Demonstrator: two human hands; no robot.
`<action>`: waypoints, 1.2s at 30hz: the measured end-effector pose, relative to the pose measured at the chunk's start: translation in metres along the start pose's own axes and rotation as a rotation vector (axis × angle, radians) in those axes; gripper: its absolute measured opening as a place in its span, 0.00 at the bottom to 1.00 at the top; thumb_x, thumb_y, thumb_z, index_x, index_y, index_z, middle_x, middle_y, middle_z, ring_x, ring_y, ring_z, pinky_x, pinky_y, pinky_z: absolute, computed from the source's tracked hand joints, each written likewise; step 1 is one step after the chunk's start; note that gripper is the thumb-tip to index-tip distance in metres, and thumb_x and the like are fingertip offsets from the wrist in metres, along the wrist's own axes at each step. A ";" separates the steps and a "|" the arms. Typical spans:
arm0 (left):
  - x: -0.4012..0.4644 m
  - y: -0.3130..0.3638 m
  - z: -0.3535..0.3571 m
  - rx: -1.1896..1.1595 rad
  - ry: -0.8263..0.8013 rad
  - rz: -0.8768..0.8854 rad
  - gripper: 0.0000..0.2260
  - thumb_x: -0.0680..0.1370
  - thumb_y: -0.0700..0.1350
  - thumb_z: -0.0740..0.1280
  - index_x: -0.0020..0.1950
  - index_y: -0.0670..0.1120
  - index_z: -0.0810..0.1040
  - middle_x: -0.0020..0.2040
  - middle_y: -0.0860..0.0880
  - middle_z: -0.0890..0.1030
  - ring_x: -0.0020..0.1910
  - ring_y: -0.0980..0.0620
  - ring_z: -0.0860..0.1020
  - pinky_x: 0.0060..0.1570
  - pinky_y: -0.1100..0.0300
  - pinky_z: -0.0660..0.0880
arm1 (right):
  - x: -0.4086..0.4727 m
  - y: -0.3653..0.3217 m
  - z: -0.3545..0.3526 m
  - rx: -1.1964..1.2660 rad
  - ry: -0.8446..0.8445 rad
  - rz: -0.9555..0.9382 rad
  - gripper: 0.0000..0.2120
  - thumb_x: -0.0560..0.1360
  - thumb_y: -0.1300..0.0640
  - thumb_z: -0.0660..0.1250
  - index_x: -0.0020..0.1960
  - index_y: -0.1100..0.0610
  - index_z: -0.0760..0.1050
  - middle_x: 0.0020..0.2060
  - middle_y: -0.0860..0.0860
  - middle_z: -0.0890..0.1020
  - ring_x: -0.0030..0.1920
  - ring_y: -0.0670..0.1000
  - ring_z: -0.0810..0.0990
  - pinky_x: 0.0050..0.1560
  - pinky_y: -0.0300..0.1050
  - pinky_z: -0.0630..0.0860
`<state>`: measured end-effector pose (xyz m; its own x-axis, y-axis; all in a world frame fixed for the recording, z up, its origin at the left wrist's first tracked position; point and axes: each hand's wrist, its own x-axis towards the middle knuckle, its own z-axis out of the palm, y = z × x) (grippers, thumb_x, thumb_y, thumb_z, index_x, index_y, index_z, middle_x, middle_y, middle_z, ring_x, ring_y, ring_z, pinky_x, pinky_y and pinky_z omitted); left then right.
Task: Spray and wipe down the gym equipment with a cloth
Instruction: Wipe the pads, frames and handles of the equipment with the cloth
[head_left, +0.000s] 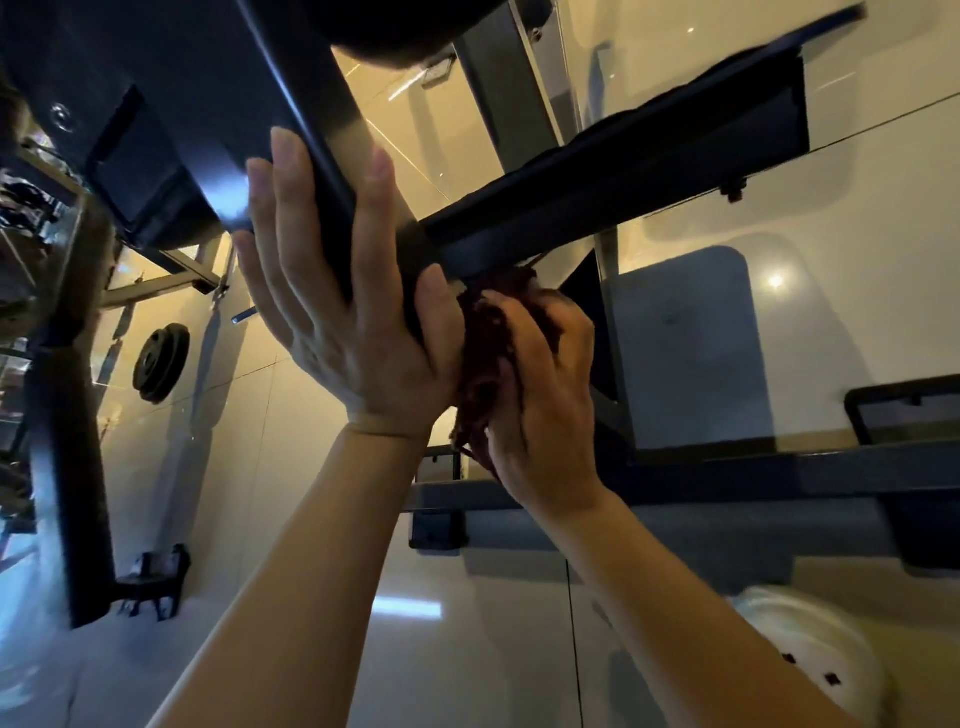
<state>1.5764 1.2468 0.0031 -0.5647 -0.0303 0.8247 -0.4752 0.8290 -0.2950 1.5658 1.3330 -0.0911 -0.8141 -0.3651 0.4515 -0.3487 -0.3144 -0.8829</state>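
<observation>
The dark red cloth (488, 353) is sitting bunched at the middle of the view, pressed up against the joint where a slanting black bar (311, 135) is meeting a cross bar (597, 208) running off toward two o'clock. The right hand (540, 395) is holding it, fingers curled around the wad and pushing it into the underside of that joint, which looks like the spot being wiped; the grip seems tight enough to keep the cloth from slipping out while rubbing.

Just to the nine o'clock side of the cloth, the left hand (332, 291) is lying flat along the slanting bar, fingers straight and spread narrow, thumb hooked round the far edge. It is holding nothing; I judge it is there to steady the frame, or the person, against the push of the wiping.

Farther out, a black pulley wheel (161, 361) is hanging at nine o'clock, a lower frame rail (779, 467) is crossing at four o'clock, and a pale round object (810, 649), too blurred to name, is lying at five o'clock on the glossy floor (467, 649). No spray bottle is showing.
</observation>
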 end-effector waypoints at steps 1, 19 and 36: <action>0.000 0.000 -0.001 -0.007 -0.001 0.005 0.21 0.75 0.48 0.55 0.68 0.45 0.68 0.68 0.39 0.63 0.70 0.36 0.63 0.73 0.46 0.54 | 0.001 0.006 -0.001 0.001 -0.007 0.055 0.19 0.83 0.46 0.52 0.68 0.55 0.65 0.67 0.54 0.65 0.68 0.56 0.69 0.70 0.46 0.69; 0.003 0.001 -0.002 -0.029 -0.007 0.012 0.21 0.75 0.47 0.56 0.66 0.42 0.69 0.66 0.34 0.67 0.68 0.33 0.65 0.71 0.41 0.58 | 0.048 0.042 -0.016 0.042 -0.413 0.508 0.26 0.76 0.41 0.46 0.72 0.42 0.48 0.78 0.49 0.50 0.79 0.51 0.47 0.76 0.45 0.48; -0.134 0.080 -0.044 -0.322 -0.557 -0.699 0.26 0.82 0.61 0.47 0.77 0.63 0.37 0.78 0.61 0.36 0.79 0.52 0.47 0.61 0.30 0.68 | 0.030 0.104 -0.017 0.304 -0.310 0.485 0.26 0.81 0.43 0.52 0.78 0.48 0.58 0.74 0.49 0.66 0.74 0.49 0.65 0.72 0.59 0.65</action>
<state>1.6436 1.3421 -0.1097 -0.5028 -0.7712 0.3905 -0.6655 0.6336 0.3944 1.4972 1.3043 -0.1717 -0.6584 -0.7496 0.0673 0.2087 -0.2677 -0.9406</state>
